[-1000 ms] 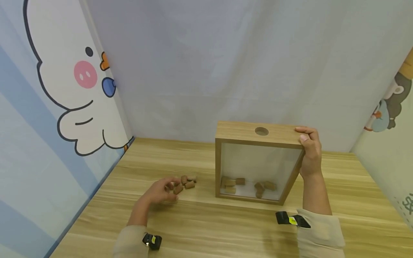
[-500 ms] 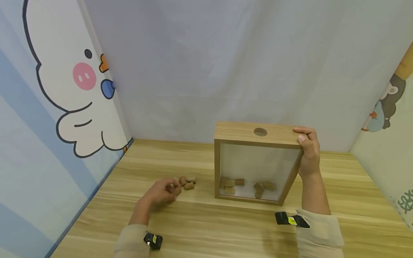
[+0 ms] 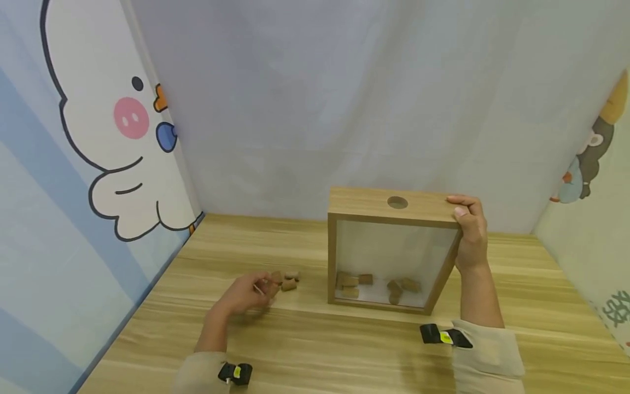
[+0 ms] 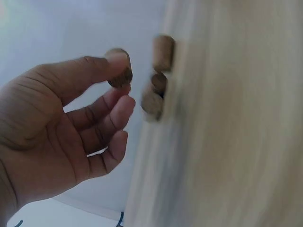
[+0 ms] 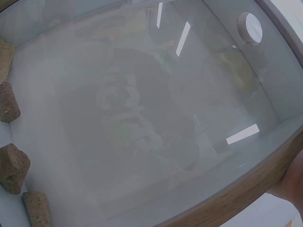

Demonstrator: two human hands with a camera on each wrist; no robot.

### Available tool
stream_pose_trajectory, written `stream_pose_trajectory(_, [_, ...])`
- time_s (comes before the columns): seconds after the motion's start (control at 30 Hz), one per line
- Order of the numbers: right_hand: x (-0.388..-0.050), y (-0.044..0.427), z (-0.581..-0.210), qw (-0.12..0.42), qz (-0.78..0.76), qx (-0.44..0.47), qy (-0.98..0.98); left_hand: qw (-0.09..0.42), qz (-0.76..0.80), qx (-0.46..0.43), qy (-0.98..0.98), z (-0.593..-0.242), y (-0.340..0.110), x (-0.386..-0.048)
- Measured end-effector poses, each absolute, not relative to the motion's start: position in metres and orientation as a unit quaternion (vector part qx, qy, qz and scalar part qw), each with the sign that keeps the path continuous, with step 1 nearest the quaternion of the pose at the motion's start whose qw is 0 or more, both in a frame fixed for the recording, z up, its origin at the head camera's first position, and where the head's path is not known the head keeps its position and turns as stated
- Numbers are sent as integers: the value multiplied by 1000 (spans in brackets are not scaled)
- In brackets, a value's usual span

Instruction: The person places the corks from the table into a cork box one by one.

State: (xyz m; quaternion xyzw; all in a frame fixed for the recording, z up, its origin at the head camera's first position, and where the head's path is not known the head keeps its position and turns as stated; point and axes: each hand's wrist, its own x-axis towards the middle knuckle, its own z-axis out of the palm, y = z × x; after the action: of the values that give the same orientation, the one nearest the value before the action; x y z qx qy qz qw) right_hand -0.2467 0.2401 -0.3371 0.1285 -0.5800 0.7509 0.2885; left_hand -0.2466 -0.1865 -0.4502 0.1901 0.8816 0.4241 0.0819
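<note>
Between thumb and fingertips, the left hand (image 3: pixel 244 294) (image 4: pixel 66 118) pinches one cork (image 4: pixel 120 68). Beside it in the left wrist view are three loose corks (image 4: pixel 163 53), which lie on the table just right of that hand in the head view. A wooden box (image 3: pixel 394 221) with a clear front stands upright, a round hole in its top face. Several corks (image 3: pixel 366 279) (image 5: pixel 37 208) lie along its bottom inside. The right hand (image 3: pixel 472 235) grips the box's upper right corner, thumb on the front edge of the top; only part of this hand (image 5: pixel 291 184) shows in the right wrist view.
The wood-grain table (image 3: pixel 315 350) runs back to a pale curtain (image 3: pixel 315 109). On the left hangs a panel with a cartoon figure (image 3: pixel 98 120), on the right another printed panel (image 3: pixel 590 241). Both wrists wear black cameras (image 3: pixel 236 373).
The left hand has closed its fingers on a cork at the near side of the loose group. The right hand and the box have stayed in place.
</note>
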Motion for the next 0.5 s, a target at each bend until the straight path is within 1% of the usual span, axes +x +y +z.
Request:
stream_pose_trajectory(0.27, [-247,240,-337,288,753,133,-577,66,483,164,857,-428,-165,-241])
stream_pose_trajectory(0.3, [-247,240,-337,287,753,133,-577,62,486,163,856,-421,-161,-237])
stream_pose_trajectory(0.5, [-246,239,-338,284,754,133,-577,44,510,153,845,-410,-146,-234])
